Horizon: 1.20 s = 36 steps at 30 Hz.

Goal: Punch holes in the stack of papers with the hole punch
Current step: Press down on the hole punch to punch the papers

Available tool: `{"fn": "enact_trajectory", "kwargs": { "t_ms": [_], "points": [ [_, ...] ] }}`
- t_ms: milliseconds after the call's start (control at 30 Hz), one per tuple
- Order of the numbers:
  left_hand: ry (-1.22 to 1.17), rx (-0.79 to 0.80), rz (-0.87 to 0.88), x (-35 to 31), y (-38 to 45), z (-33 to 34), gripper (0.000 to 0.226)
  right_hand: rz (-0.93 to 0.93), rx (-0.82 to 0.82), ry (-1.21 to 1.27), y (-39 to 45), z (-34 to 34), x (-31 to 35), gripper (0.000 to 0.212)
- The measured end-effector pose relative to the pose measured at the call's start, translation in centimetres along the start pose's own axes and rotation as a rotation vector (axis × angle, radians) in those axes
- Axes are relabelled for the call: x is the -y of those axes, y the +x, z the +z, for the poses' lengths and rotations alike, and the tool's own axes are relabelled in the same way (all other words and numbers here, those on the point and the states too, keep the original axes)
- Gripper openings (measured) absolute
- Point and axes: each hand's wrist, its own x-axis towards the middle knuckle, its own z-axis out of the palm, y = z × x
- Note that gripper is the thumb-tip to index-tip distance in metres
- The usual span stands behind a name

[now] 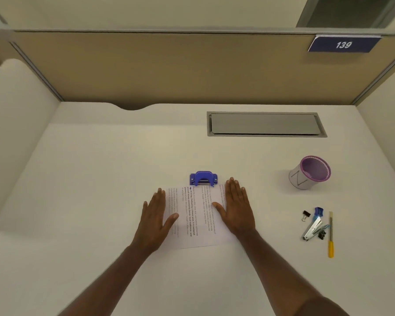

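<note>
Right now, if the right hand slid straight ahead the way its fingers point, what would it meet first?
Probably nothing close. The right hand lies flat on the papers, fingers pointing away from the person; the hole punch sits just left of that line. Beyond is bare desk.

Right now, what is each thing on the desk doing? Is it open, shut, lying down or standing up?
Left hand: open, flat on the papers' left side.
Right hand: open, flat on the papers' right side.
Stack of papers: lying flat, far edge at the hole punch.
Hole punch: upright, not pressed.
Purple cup: standing, looks empty.
Desk hatch: shut.
Yellow-handled tool: lying flat.
</note>
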Motion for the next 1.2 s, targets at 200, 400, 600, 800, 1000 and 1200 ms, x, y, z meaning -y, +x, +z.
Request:
{"fn": "enact_trajectory", "kwargs": {
  "t_ms": [200,400,600,800,1000,1200],
  "points": [
    [-0.006,-0.013,-0.038,-1.0,-2.1,0.2,0.087,-0.015,-0.012,0.025,-2.8,0.4,-0.2,0.086],
    [0.19,0.054,0.059,-1.1,-1.1,0.7,0.078,-0.001,-0.011,0.035,-6.6,1.6,0.5,0.087],
    [0.397,0.11,0.129,-3.7,2.2,0.8,0.056,0.028,-0.023,0.023,-8.4,1.9,1.4,0.085],
    [0.464,0.174,0.168,-4.4,3.5,1.4,0.059,0.026,-0.067,0.005,-8.5,2.2,1.7,0.082],
    [0.351,0.226,0.163,-4.0,5.0,1.2,0.058,0.034,-0.087,0.004,-8.6,2.5,1.8,0.082],
    [0.358,0.239,0.199,-5.1,5.7,2.4,0.057,0.022,-0.117,0.012,-8.6,2.7,1.7,0.08]
  ]
}}
